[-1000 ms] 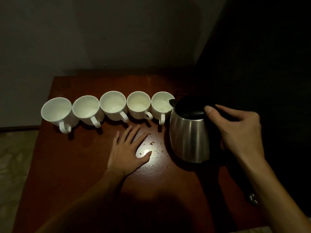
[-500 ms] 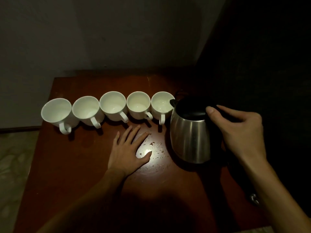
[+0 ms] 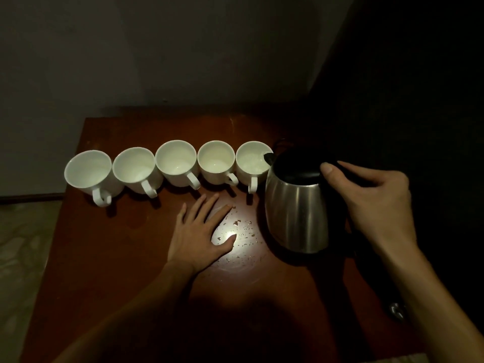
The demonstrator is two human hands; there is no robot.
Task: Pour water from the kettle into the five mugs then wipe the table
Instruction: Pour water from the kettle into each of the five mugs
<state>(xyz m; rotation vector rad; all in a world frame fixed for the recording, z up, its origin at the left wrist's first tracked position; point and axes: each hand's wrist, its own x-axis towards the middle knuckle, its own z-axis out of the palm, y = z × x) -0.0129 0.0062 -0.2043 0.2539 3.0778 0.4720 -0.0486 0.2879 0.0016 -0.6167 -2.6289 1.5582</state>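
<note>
We see five plain white mugs [image 3: 167, 167] at twelve o'clock on the reddish-brown table [image 3: 104, 258]. At three o'clock our kettle [image 3: 296, 205] shows a brushed silver body with a black lid and spout. Pale glinting droplets [image 3: 243, 231] speckle the wood beside it.

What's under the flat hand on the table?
The left hand lies flat on the table. Water drops glisten beside its thumb. Whether more drops lie under the palm cannot be seen; the hand covers that spot.
</note>
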